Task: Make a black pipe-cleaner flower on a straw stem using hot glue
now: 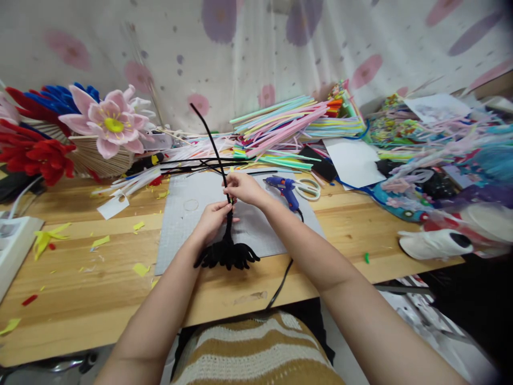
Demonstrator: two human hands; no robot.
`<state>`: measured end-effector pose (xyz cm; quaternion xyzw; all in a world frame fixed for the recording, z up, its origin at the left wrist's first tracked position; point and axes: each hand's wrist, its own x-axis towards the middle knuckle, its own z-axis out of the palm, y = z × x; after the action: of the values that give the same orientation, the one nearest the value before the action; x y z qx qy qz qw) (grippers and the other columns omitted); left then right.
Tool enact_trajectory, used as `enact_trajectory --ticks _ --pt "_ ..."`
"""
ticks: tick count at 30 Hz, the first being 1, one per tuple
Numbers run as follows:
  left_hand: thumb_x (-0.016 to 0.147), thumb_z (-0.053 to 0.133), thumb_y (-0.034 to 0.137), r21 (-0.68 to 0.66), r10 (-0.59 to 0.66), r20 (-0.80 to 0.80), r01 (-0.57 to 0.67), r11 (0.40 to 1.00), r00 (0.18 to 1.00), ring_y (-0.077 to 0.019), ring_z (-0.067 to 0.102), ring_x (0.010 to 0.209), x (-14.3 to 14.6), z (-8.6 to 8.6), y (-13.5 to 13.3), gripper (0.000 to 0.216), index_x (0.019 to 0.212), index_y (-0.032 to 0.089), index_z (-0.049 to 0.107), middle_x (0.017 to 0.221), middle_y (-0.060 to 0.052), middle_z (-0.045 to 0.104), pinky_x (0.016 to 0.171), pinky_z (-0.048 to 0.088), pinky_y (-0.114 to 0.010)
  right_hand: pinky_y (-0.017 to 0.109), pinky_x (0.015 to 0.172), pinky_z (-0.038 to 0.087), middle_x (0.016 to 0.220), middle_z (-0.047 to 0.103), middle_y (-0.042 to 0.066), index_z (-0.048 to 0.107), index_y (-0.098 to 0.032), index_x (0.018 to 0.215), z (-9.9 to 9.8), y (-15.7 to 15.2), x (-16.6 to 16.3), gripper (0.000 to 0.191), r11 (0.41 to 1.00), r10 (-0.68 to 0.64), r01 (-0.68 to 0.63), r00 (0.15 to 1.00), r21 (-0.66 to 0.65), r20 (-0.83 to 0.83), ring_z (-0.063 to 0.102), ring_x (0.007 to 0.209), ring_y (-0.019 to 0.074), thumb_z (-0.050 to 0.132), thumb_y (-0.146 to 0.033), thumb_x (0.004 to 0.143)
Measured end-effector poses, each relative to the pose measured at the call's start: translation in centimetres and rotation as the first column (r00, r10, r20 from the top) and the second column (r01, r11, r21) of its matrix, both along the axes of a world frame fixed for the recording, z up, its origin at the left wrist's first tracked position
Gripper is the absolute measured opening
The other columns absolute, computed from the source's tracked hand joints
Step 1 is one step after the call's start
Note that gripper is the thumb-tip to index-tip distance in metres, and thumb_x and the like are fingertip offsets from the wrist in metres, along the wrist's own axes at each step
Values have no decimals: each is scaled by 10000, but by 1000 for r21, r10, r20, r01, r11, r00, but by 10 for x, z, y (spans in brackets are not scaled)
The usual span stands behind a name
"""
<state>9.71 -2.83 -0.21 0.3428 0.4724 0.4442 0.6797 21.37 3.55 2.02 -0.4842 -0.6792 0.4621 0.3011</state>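
A black pipe-cleaner flower (227, 254) hangs head down over the front of a grey cutting mat (180, 224). Its fluffy petals spread near the table edge, and the stem runs upward between my hands. My left hand (212, 219) is closed around the lower stem, just above the bloom. Higher up, my right hand (242, 188) pinches the stem with its fingertips. Beyond that grip a long black pipe cleaner (212, 138) rises and leans to the left. The fingers partly hide where the strands meet.
A blue glue gun (284, 188) and white-handled scissors (308, 189) lie right of my hands. Bundles of coloured pipe cleaners (284, 125) line the back. Finished flowers (114, 123) stand at left, a white power strip (16, 251) nearer. Yellow scraps (141, 269) litter the wood.
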Motion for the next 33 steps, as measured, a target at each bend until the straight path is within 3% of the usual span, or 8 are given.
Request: enact_trajectory --ticks 4,7,10,13,19,22,29,33 --pt "661 653 154 -11 45 30 -44 999 999 -75 519 569 0 -2 2 72 625 93 638 626 -12 559 592 522 -253 215 543 433 704 560 -27 510 -176 800 -2 -3 2 177 982 -152 153 988 109 -17 517 583 79 610 -186 655" --pt "690 633 135 -27 57 95 -55 998 994 -64 519 551 -2 -2 2 46 669 95 643 615 -7 564 603 522 -243 203 536 429 825 543 -9 482 -182 887 -7 -11 7 321 955 -294 297 950 16 -109 506 634 75 649 -278 631" --pt "707 621 128 -52 19 141 -12 999 990 -77 531 545 -4 -1 2 47 687 92 644 603 -14 571 572 519 -236 189 498 399 786 545 2 500 -162 875 -17 -21 13 340 965 -183 137 963 -224 -197 508 624 78 651 -341 629" --pt "718 618 148 -57 2 136 6 998 991 -80 534 549 -5 -1 2 80 673 86 642 612 -22 577 542 510 -226 176 487 356 649 538 -15 539 -139 741 -26 -27 15 269 951 -7 -90 950 -297 -311 487 567 64 607 -388 664" --pt "672 671 329 -26 -16 110 19 999 994 -87 524 559 -6 -5 3 239 698 92 648 650 -34 584 532 506 -248 181 492 334 556 531 -41 543 -140 649 -32 -23 12 280 970 -48 -34 945 -242 -325 458 511 54 619 -410 639" --pt "613 701 383 28 -23 15 23 999 1000 -81 499 530 -6 -8 3 298 669 96 644 627 -21 566 502 499 -248 184 484 333 540 528 -42 543 -139 634 -31 -22 11 288 976 -47 -15 959 -216 -279 447 496 55 607 -420 645" --pt "693 601 257 -43 109 -109 -115 992 988 -97 509 429 -2 -11 6 168 669 93 625 559 -24 567 388 447 -226 169 453 350 632 554 -13 559 -145 677 -29 -26 13 243 980 -92 54 976 -190 -200 458 517 55 496 -372 738" --pt "754 525 212 -75 177 -124 -187 980 976 -106 532 405 -1 -11 9 141 766 96 605 498 -3 545 372 432 -205 173 483 381 695 566 -2 543 -158 701 -24 -34 41 158 988 -147 143 986 -55 -77 499 577 69 486 -299 744"
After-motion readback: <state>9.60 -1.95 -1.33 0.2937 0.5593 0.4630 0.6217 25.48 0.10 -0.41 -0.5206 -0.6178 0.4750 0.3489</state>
